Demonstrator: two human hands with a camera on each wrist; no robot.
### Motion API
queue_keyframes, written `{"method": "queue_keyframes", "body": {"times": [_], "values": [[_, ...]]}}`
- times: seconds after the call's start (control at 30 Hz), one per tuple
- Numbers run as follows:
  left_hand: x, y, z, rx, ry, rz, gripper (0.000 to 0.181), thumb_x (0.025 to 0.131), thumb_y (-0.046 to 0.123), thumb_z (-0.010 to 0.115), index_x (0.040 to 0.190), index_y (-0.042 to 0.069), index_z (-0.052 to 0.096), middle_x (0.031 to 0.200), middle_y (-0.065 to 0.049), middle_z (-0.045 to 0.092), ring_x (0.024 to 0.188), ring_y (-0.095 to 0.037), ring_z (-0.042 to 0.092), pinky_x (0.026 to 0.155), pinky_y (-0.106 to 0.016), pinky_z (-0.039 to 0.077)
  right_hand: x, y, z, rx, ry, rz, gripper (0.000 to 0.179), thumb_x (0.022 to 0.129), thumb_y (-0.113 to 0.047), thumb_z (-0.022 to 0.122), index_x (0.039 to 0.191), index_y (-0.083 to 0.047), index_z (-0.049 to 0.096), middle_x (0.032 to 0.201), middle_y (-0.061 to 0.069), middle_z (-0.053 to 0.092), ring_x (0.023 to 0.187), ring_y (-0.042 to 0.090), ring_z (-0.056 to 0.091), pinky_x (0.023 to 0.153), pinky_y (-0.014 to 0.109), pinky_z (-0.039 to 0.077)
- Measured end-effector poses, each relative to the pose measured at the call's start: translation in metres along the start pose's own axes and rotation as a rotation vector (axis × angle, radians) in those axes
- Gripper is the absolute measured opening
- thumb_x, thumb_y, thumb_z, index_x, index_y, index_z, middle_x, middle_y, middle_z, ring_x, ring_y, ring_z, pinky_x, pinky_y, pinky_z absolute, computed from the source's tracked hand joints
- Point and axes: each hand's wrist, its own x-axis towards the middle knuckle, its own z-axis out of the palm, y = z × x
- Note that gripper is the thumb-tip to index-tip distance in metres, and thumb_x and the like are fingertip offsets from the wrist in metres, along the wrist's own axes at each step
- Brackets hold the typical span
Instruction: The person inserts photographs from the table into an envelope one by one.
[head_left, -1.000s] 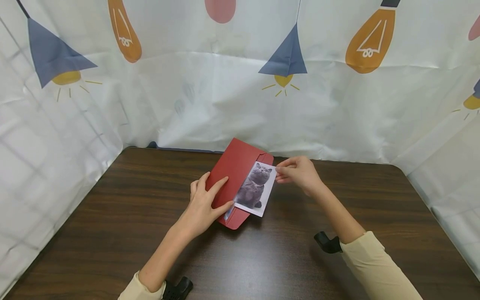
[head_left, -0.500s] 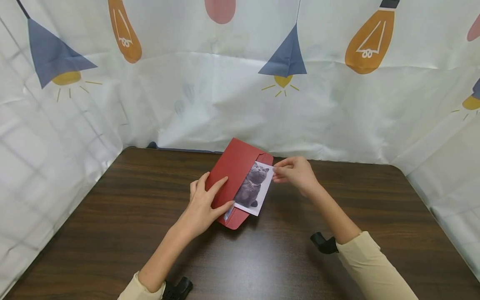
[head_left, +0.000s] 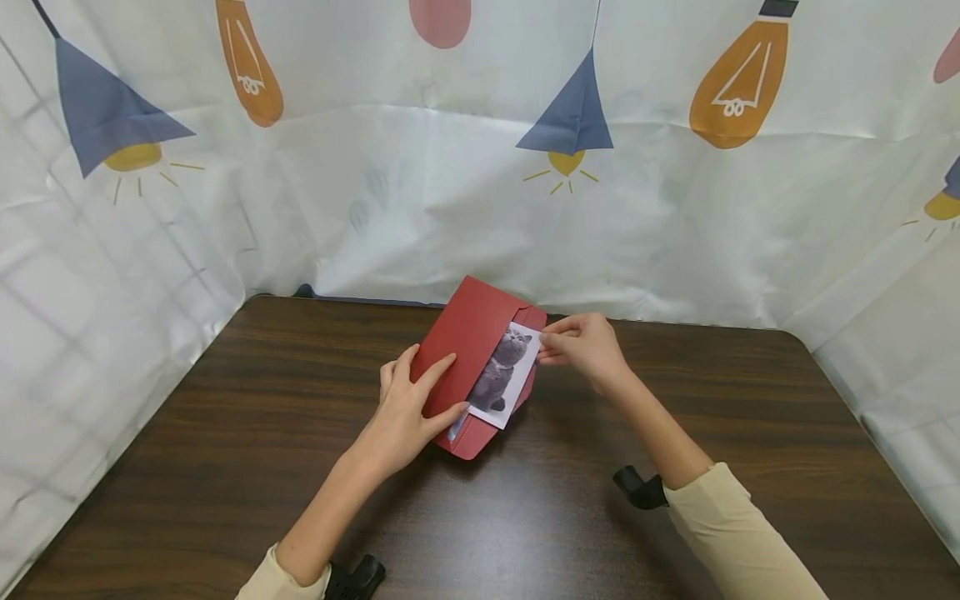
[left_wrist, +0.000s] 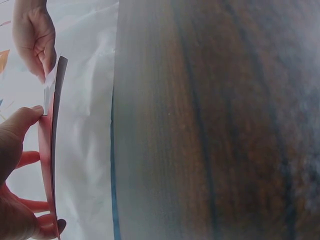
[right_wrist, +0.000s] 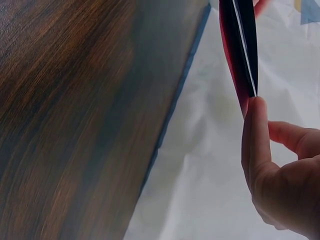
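In the head view a red envelope [head_left: 468, 333] is held tilted above the table, its flap open toward the lower right. My left hand [head_left: 401, 412] grips its lower left side, thumb on the front near the opening and some fingers behind. A photo of a grey cat [head_left: 501, 375] with a white border sits partly inside the envelope, its outer strip showing. With thumb and fingertips, my right hand [head_left: 588, 350] pinches the photo's upper right edge. The left wrist view shows the envelope [left_wrist: 46, 150] edge-on in the left hand; the right wrist view shows the right fingertips at the edge.
A dark wooden table [head_left: 262, 467] lies beneath the hands. Behind it hangs a white curtain [head_left: 450, 208] printed with lamps and bulbs. Black wrist mounts [head_left: 641, 487] stick out from the cream sleeves.
My right hand has moved a little to the left, sliding the cat photo deeper into the envelope. The left hand and the envelope have stayed in place.
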Motion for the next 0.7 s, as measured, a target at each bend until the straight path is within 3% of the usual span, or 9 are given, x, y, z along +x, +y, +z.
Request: {"method": "queue_keyframes", "body": {"times": [0.37,0.7], "values": [[-0.001,0.0,0.0,-0.007,-0.003,0.001,0.067,0.091,0.027,0.084,0.151,0.01,0.057,0.159,-0.029,0.032,0.135,-0.047,0.031,0.091,-0.054,0.055,0.0,0.001,0.006,0.019,0.017,-0.005,0.027,0.101,0.005,0.064,0.12,0.025,0.063,0.093,0.023,0.075,0.065,0.01,0.073,0.069,0.027,0.063],[0.0,0.001,0.0,-0.01,0.0,0.006,0.068,0.091,0.027,0.084,0.151,0.009,0.057,0.159,-0.029,0.032,0.135,-0.047,0.031,0.091,-0.054,0.055,0.0,-0.001,0.015,0.026,0.036,-0.009,0.026,0.1,0.004,0.065,0.117,0.024,0.064,0.082,0.015,0.074,0.062,0.009,0.071,0.071,0.031,0.063]]}}
